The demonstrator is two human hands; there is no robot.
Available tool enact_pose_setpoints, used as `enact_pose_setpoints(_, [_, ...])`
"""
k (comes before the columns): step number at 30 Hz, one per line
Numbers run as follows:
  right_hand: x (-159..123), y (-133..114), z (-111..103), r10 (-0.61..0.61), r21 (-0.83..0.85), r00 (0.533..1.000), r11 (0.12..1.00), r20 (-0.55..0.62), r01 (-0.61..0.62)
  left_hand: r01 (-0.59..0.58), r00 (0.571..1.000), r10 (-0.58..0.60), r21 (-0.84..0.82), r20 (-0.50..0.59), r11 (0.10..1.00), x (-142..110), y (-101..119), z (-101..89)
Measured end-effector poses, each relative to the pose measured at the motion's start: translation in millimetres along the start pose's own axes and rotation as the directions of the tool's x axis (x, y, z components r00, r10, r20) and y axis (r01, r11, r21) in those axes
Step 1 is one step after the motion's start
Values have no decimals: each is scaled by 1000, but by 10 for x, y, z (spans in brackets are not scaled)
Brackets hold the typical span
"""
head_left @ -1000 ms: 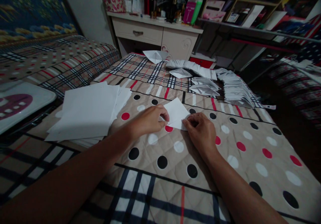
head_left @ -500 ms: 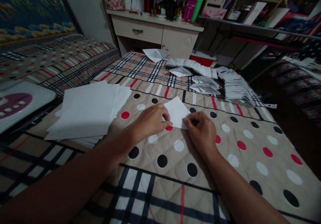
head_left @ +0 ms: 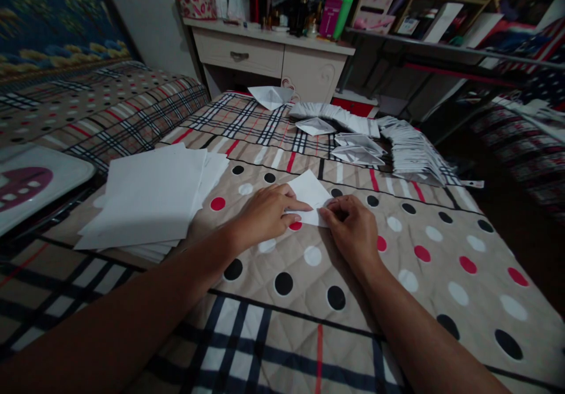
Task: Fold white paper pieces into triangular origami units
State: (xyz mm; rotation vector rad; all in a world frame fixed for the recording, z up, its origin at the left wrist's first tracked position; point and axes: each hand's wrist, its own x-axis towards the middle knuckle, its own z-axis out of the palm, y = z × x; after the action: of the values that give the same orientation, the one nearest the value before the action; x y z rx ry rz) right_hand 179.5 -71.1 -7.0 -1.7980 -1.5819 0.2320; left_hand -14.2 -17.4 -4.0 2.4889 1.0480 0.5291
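A small piece of folded white paper [head_left: 311,188] lies on the bed between my two hands, one corner pointing away from me. My left hand [head_left: 274,209] is at its left side, the index finger laid across the lower part and the thumb by the lower left edge. With thumb and curled fingers, my right hand [head_left: 351,220] pinches the right corner. The undersides of the fingers and the paper's back layers are hidden. To the left rests a stack of larger white sheets [head_left: 152,197].
Beyond my hands stand long rows of folded paper pieces [head_left: 415,153], with several boat-like paper shapes [head_left: 358,154] beside them and another paper boat [head_left: 270,96] farther back. A white board-like object [head_left: 66,173] lies at left. A dresser [head_left: 260,53] is behind the bed.
My left index finger has stretched out across the lower part of the paper, and a fold line shows there. The right hand keeps its pinch. The view has shifted slightly.
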Motion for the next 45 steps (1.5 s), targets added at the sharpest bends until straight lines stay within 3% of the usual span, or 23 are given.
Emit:
enact_pose_setpoints(12, [-12, 19, 8, 47, 63, 998, 997, -29, -45, 70, 995, -79, -136, -63, 988, 18, -30, 41])
enact_pose_setpoints(18, [-16, -40, 0, 34, -80, 999, 996, 13, -33, 55, 997, -63, -155, -50, 986, 1, -18, 11])
enact_pose_setpoints(25, [24, -84, -17, 61, -171, 997, 984, 51, -51, -79, 997, 79, 16, -16, 997, -5, 27, -9])
enact_pose_setpoints(30, [46, -74, -31, 18, -309, 999, 951, 51, -2, -59, 998, 59, 52, -13, 997, -16, 61, -11])
enact_pose_setpoints(39, [-14, -25, 31, -196, -522, 978, 828, 69, 203, -47, 999, 47, 39, -17, 998, -9, 43, 13])
enact_pose_setpoints(45, [35, 98, 33, -160, -554, 984, 814, 71, 173, -51, 999, 50, -25, -8, 998, 4, -28, 15])
